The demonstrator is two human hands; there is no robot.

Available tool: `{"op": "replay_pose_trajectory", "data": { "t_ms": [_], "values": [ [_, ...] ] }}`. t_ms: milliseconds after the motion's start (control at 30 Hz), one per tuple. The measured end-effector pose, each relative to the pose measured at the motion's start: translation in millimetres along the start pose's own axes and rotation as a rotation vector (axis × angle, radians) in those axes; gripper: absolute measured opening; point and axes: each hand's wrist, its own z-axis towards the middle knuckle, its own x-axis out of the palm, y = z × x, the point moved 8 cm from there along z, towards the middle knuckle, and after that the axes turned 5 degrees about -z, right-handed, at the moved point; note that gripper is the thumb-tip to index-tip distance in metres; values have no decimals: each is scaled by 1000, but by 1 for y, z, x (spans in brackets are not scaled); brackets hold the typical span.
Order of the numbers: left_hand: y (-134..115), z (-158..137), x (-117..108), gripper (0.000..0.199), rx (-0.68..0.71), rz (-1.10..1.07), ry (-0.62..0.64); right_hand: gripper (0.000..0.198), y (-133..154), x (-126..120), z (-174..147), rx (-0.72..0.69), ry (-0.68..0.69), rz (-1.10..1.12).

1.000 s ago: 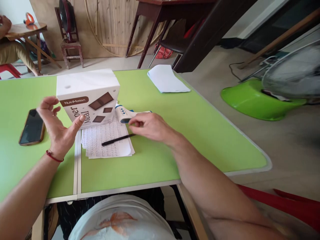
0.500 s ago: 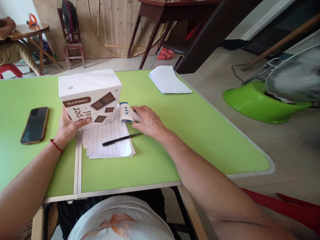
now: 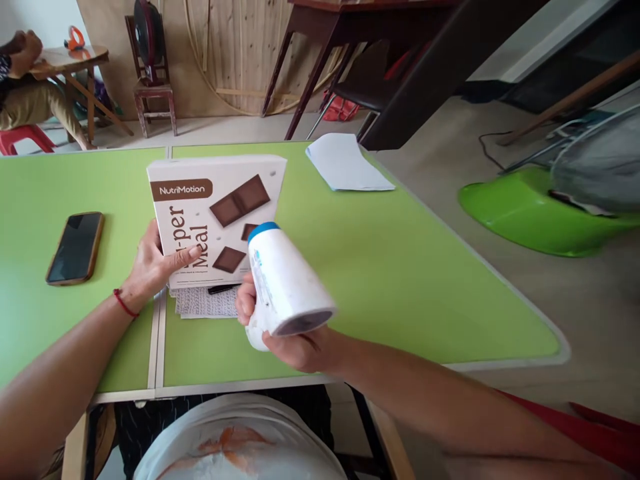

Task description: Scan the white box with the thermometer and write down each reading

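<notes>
A white carton (image 3: pixel 225 230) printed "NutriMotion" and "Meal", with pictures of brown bars, is tilted upright over the papers with its front toward me. My left hand (image 3: pixel 156 263) grips its lower left side, thumb across the front. My right hand (image 3: pixel 300 348) is closed around the handle of a white pistol-shaped handheld device (image 3: pixel 290 283) with a blue end. That blue end overlaps the carton's lower right in view; whether they touch I cannot tell. Handwritten sheets (image 3: pixel 205 305) lie below the carton, mostly hidden, with part of a black pen (image 3: pixel 223 289) showing.
A phone (image 3: pixel 76 248) lies on the green table (image 3: pixel 380 287) at the left. White sheets (image 3: pixel 345 160) rest near the far right edge. Beyond stand a chair with a fan (image 3: pixel 149 43) and a dark table (image 3: pixel 330 20). A seated person (image 3: pixel 35 100) is at the far left.
The carton has turned its front more squarely to me and shifted right. My right hand has raised the device nearer to me and turned it, so its blue end points at the carton.
</notes>
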Motion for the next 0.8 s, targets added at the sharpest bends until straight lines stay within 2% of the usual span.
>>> {"op": "replay_pose_trajectory", "data": {
  "t_ms": [100,167,333,533,800],
  "values": [
    [1,-3,1,57,-3,5,7,46,3,3,6,-53,28,199],
    [1,-4,2,59,-16,3,4,41,4,0,11,-47,-10,315],
    [1,-5,1,63,-50,17,-25,31,9,0,14,-36,-29,468],
    [-1,-6,3,63,-46,49,6,23,6,3,13,-14,-11,449],
    [-8,-6,9,61,-10,9,72,27,5,7,19,-29,14,410]
  ]
}}
